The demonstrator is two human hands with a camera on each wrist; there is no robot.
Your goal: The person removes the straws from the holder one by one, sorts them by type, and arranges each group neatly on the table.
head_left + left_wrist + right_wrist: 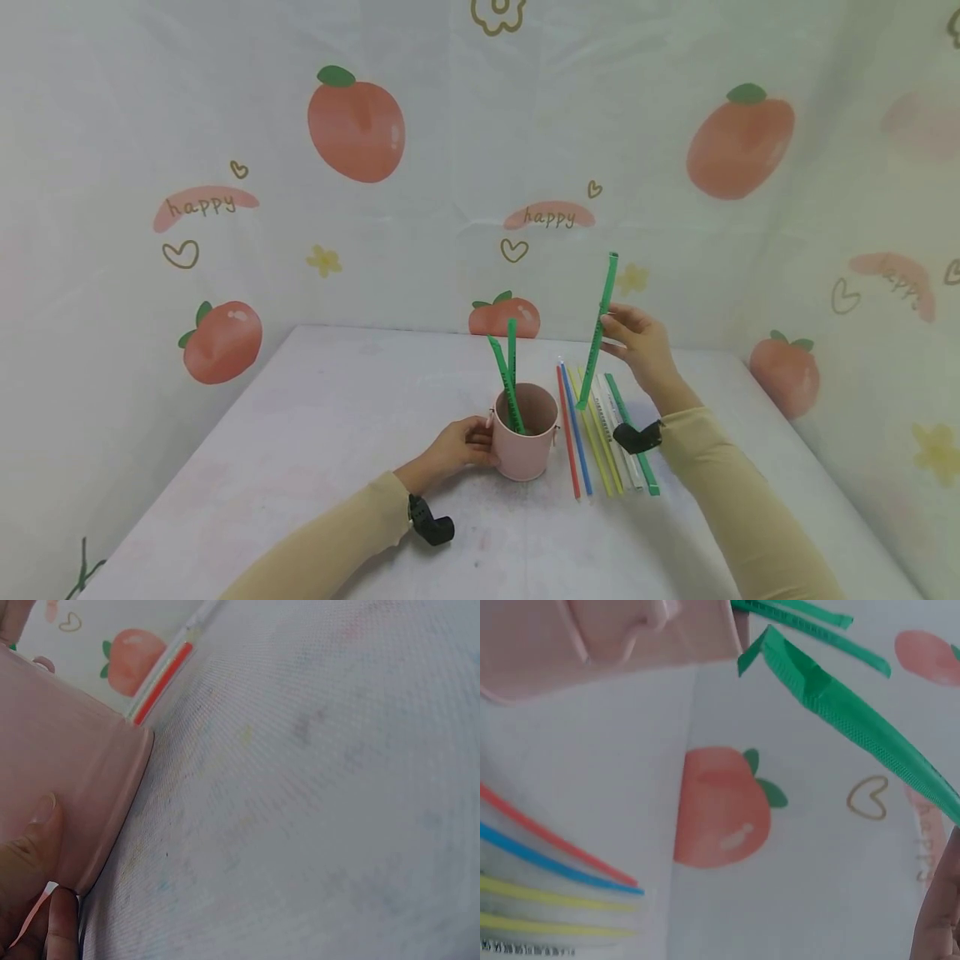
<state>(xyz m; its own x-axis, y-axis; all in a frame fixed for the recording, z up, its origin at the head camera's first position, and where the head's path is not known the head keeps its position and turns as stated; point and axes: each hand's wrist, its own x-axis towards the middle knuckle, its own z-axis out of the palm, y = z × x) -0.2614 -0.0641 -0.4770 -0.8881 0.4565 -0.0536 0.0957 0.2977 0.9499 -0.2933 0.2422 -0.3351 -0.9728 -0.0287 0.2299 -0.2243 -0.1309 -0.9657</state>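
My right hand [641, 346] pinches a green-wrapped straw [598, 333] near its middle, raised above the table at a slight tilt. In the right wrist view, the far end of this straw [870, 742] is folded over and shows close by the rim of a small pink bucket [521, 458]. Thumb and fingers of my left hand [461, 442] grip the bucket's left side; the left wrist view has the thumb [45, 825] on its wall. Upright on the table, the bucket holds two green-wrapped straws [512, 358] that lean out over its rim.
Right of the bucket lies a row of straws: a red one [568, 433], a blue one [576, 433], yellow ones [606, 454], white-wrapped ones [628, 467] and a green-wrapped one [649, 479]. A white cloth with peach prints [356, 129] hangs behind the table [360, 408].
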